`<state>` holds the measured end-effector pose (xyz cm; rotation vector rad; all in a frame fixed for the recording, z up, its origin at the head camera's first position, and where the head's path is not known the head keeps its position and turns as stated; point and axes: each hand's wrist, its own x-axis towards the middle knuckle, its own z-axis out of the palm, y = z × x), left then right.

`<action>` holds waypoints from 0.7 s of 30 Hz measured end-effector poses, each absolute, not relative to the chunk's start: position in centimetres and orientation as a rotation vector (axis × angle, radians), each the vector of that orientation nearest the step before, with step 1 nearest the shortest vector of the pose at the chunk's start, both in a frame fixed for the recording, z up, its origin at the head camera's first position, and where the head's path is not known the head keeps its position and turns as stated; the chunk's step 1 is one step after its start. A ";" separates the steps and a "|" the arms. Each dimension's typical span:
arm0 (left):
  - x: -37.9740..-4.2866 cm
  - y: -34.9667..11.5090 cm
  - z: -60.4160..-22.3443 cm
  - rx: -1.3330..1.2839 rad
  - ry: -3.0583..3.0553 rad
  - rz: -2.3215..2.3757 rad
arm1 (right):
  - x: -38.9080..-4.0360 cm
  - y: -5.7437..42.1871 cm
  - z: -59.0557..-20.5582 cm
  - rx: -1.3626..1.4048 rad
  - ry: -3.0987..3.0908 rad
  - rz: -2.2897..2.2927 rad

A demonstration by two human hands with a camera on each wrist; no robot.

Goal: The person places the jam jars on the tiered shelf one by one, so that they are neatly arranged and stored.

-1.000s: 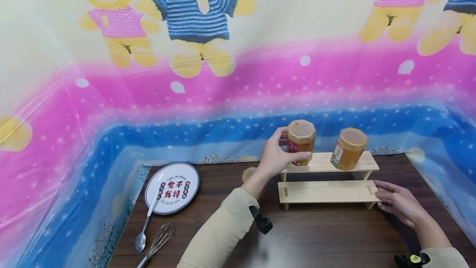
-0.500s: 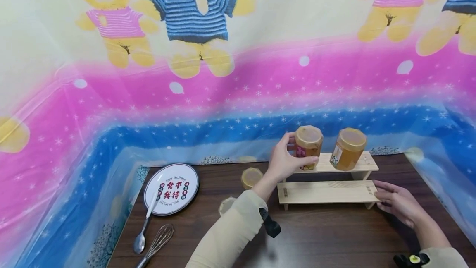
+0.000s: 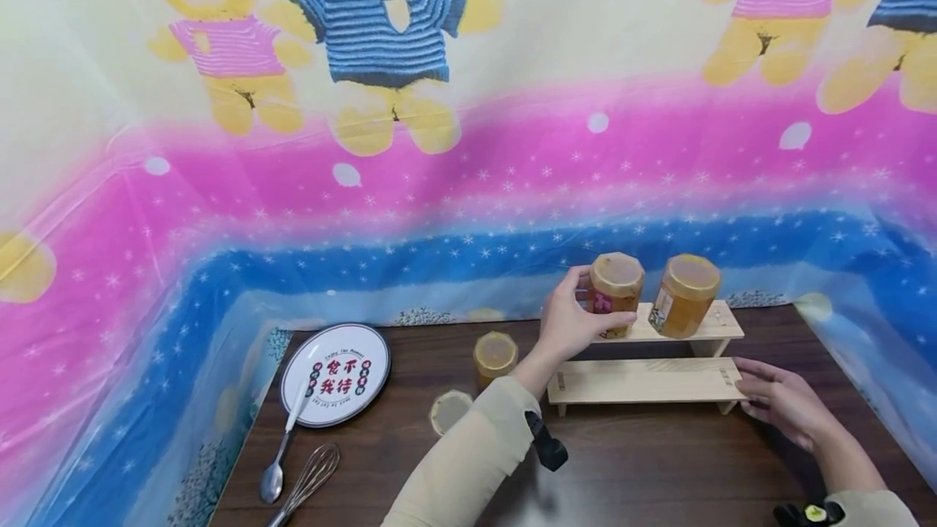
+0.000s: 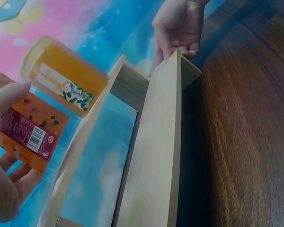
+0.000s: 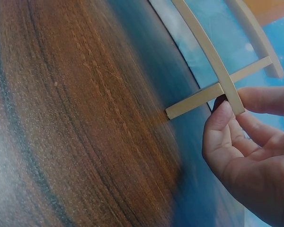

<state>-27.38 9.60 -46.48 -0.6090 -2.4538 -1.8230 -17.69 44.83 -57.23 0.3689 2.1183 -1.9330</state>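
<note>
My left hand [image 3: 573, 324] grips an octagonal jar [image 3: 616, 299] with a gold lid and a maroon label. The jar is upright over the left part of the upper step of a two-step wooden rack [image 3: 644, 381]. In the left wrist view its barcode [image 4: 36, 140] and dark bits in orange contents show. Just right of it, on the same step, stands a honey jar [image 3: 686, 299] with a white leafy label. My right hand [image 3: 786, 401] pinches the right end of the lower step. In the right wrist view, the thumb [image 5: 217, 124] is under the board and fingers are above.
Left of the rack stand another gold-lidded jar [image 3: 495, 356] and a pale round lid-like top [image 3: 450, 411], partly behind my left sleeve. A plate [image 3: 366, 397] with a spoon [image 3: 272, 478] leaning on it and a whisk [image 3: 311, 478] lie farther left. A printed cloth [image 3: 468, 185] hangs behind the table.
My left hand has carried its jar right and slightly down, closer to the honey jar. The jars at the left came out from behind my arm. My right hand stays at the rack.
</note>
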 end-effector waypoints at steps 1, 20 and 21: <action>-27.4 9.7 -46.5 -0.613 -2.452 -1.824 | -17.7 44.8 -57.2 0.363 2.118 -1.934; -27.4 10.8 -47.5 -0.548 -2.462 -1.788 | -17.6 44.8 -57.5 0.354 2.125 -1.944; -27.4 10.8 -47.6 -0.539 -2.464 -1.788 | -17.6 44.8 -57.5 0.350 2.126 -1.944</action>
